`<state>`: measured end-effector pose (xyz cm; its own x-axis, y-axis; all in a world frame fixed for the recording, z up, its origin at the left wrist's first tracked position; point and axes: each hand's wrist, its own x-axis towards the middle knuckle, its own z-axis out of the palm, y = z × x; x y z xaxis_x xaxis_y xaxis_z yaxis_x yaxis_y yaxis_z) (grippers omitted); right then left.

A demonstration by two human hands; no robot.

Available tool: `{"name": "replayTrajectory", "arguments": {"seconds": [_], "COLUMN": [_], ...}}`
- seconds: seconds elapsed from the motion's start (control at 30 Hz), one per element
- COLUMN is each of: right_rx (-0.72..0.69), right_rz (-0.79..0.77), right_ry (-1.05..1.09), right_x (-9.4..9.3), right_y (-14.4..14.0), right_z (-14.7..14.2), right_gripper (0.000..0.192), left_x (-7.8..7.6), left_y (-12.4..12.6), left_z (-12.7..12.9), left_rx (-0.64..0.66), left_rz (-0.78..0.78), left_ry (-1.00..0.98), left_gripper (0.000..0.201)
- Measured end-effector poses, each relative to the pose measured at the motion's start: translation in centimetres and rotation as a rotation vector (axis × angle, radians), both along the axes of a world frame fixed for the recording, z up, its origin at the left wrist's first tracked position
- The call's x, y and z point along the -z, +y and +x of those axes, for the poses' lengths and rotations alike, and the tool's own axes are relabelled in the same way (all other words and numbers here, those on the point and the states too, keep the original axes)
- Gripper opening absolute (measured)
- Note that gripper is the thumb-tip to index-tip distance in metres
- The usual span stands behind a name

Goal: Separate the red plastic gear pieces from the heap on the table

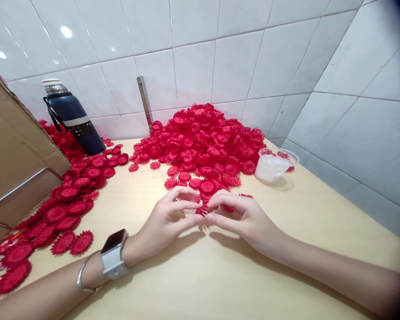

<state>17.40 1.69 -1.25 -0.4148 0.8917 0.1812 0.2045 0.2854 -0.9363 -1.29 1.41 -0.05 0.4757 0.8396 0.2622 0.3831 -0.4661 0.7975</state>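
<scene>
So both hands meet right in front of the big heap of red flowers (205, 142), the one piled against the tiled wall (233, 62). The left hand (168, 218) and the right hand (242, 215) have their fingertips pinched together on one small red flower piece (202, 210), held just above the table (220, 275), on the near side of the heap. The left one's got a white smartwatch (114, 254) and a thin bangle (83, 275) on the wrist. Both grips look closed on that single piece, thumb and forefinger, though I can't tell if it's one layer or two being pressed together, it's too small. As for how far along this is, honestly I'd say there's loads left: the heap is still huge. Left of the heap there's a second, flatter spread of red flowers (58, 218) trailing down along the cardboard box (15, 151), which might be the finished lot, but that's a guess since they look about the same from here. Also left of the heap, at the wall, a dark flask (74, 119) stands upright, with a metal strip (145, 104) between it and the heap. Just right of the heap sits a clear plastic cup (274, 165) with something pale in it and a couple of red bits on its rim.
</scene>
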Motion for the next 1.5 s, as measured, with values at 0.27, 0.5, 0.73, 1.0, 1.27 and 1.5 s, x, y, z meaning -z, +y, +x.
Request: {"name": "replayTrajectory", "arguments": {"seconds": [0.27, 0.5, 0.73, 1.0, 1.27, 1.5], "right_rx": [0.026, -0.042, -0.164, -0.220, -0.223, -0.225], "right_rz": [-0.096, -0.116, -0.228, -0.252, -0.252, -0.296], "right_ry": [0.112, 0.137, 0.195, 0.223, 0.196, 0.256], "right_x": [0.21, -0.13, 0.00, -0.17, -0.18, 0.16], "right_y": [-0.12, -0.06, -0.28, -0.02, 0.29, 0.32], "right_z": [-0.13, -0.42, -0.35, -0.05, 0.17, 0.09], "right_gripper": [0.013, 0.018, 0.016, 0.016, 0.016, 0.010], "left_x": [-0.01, 0.23, 0.22, 0.15, 0.04, 0.03], "left_y": [-0.02, 0.03, 0.00, 0.19, 0.10, 0.11], "left_z": [-0.05, -0.09, -0.01, -0.20, -0.18, -0.22], "left_rx": [0.037, 0.006, 0.023, 0.009, 0.008, 0.025], "left_rz": [-0.005, 0.004, -0.009, -0.017, -0.039, -0.051], "left_ry": [0.049, 0.053, 0.042, 0.013, 0.009, 0.012], "left_gripper": [0.019, 0.013, 0.011, 0.012, 0.013, 0.012]}}
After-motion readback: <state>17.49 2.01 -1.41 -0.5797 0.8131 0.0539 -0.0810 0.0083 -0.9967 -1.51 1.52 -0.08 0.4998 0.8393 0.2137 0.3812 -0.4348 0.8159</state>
